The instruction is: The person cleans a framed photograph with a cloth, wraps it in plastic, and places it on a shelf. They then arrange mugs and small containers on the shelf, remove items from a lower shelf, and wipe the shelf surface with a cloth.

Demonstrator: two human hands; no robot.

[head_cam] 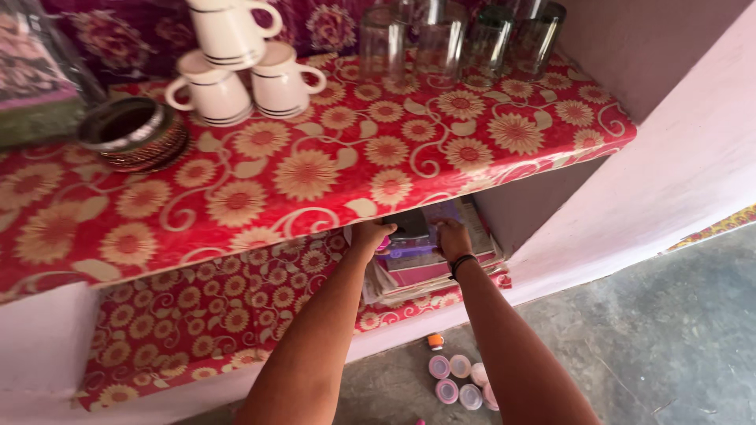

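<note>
Both my hands reach under the upper shelf onto a stack of books and notebooks [429, 264] lying at the right end of the lower shelf [197, 315]. My left hand [368, 236] grips the stack's left side, fingers curled over a small dark item on top. My right hand [452, 238], with a dark band at the wrist, rests on the top purple book. The stack's far part is hidden under the upper shelf.
The upper shelf [331, 173] has a red flowered cover and carries three white cups [236, 71], stacked bangles [134, 134] and several clear glasses [457, 35]. Small round lidded jars [461, 378] lie on the grey floor below. A pink wall [669, 173] stands to the right.
</note>
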